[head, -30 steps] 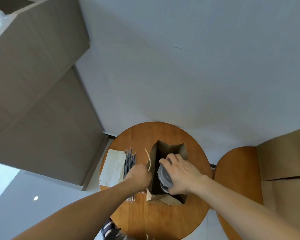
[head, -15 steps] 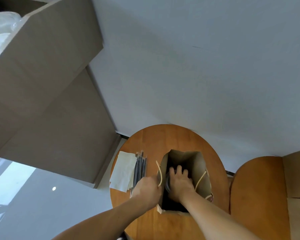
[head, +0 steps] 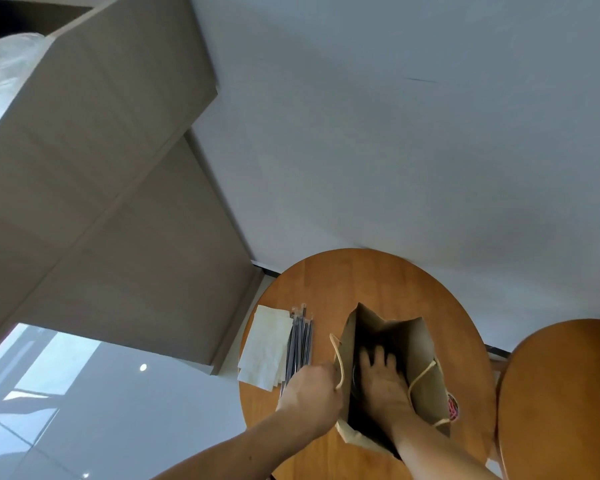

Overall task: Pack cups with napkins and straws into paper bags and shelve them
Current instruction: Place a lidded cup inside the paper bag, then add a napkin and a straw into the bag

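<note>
The right hand [head: 383,382] has sunk deeper into the paper bag [head: 420,358], over the cup hidden beneath it; its grasp cannot be told. The left hand [head: 312,393] grips the bag's rim. Napkins [head: 265,348] and straws [head: 300,341] lie unpacked on the round table [head: 361,278]; shelving is still to do.

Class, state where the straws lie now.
In the head view, the straws lie left on the round table, between the napkins and the paper bag.

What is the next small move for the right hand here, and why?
Probably draw the right hand up out of the paper bag: it reaches deep inside while the left hand grips the rim open, and the napkins and straws lie unpacked on the table.
</note>
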Motion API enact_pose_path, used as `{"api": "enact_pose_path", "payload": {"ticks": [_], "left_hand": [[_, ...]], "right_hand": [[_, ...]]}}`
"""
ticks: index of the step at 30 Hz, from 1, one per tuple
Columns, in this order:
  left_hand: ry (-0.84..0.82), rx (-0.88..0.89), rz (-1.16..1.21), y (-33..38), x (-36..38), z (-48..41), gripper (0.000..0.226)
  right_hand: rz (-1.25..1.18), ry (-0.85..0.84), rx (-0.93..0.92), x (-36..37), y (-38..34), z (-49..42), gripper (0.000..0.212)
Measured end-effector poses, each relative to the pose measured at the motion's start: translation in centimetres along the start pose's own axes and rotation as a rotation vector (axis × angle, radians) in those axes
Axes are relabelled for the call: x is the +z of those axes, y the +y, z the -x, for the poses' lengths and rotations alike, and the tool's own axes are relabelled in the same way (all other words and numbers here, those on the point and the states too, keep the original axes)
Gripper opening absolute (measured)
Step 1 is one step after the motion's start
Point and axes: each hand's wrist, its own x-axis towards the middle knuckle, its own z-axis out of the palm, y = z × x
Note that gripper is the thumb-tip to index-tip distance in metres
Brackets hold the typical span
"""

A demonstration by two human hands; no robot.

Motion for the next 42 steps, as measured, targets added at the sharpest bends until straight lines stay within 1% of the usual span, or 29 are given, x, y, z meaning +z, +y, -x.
{"api": "enact_pose_path", "payload": {"ticks": [10,15,17,18,20,21,23,25,27,29,31,34,36,39,40,42], "left_hand": [[0.034,0.028,-0.013,0.1,-0.4,-0.1,0.016],[0.022,0.06,-0.022,0.6,-1.1,-0.1,0.019],[0.012,0.08,-0.039,0.6,-1.3,-0.2,0.022],[0.004,0.087,-0.037,0.7,-1.4,-0.2,0.023],[-0.019,0.081,-0.035,0.7,-1.5,-0.4,0.025],[-0.043,0.086,-0.038,0.7,-1.6,-0.4,0.027],[-0.126,0.135,-0.034,0.5,-2.1,-0.6,0.031],[-0.233,0.202,-0.057,0.2,-2.8,-0.9,0.044],[-0.315,0.255,-0.126,0.4,-3.9,-1.0,0.063],[-0.338,0.297,-0.182,0.5,-5.2,-1.3,0.082],[-0.269,0.32,-0.229,0.5,-6.7,-1.8,0.09],[-0.088,0.326,-0.204,-0.6,-9.0,-3.0,0.085],[-0.01,0.301,-0.132,-1.9,-10.4,-3.6,0.076],[0.049,0.278,-0.039,-3.8,-12.4,-3.1,0.039],[0.071,0.261,-0.023,-4.7,-12.9,-3.2,0.034],[0.096,0.198,-0.03,-6.6,-13.7,-3.4,0.037]], "right_hand": [[-0.05,-0.053,0.012,0.0,0.0,-0.1,0.105],[-0.23,-0.133,0.119,-2.1,-0.3,1.0,0.11],[-0.272,-0.135,0.137,-4.1,-0.5,1.6,0.103],[-0.293,-0.127,0.138,-5.2,-0.6,2.1,0.095],[-0.315,-0.112,0.112,-7.4,-0.9,3.3,0.072],[-0.309,-0.1,0.091,-8.7,-1.0,4.1,0.063],[-0.267,-0.064,0.042,-11.3,-1.1,6.1,0.054],[-0.188,0.023,-0.013,-14.2,-1.2,8.0,0.048],[-0.175,0.166,-0.044,-16.9,-1.1,9.5,0.043],[-0.259,0.301,-0.057,-18.9,-1.3,10.2,0.041],[-0.351,0.385,-0.066,-20.2,-1.8,10.3,0.041],[-0.424,0.404,-0.069,-20.5,-3.4,9.6,0.041],[-0.451,0.383,-0.092,-19.8,-5.3,8.8,0.041],[-0.474,0.346,-0.156,-18.2,-9.0,6.8,0.04],[-0.483,0.313,-0.167,-17.5,-10.3,5.9,0.04],[-0.514,0.216,-0.167,-16.0,-12.7,4.0,0.036]]}}
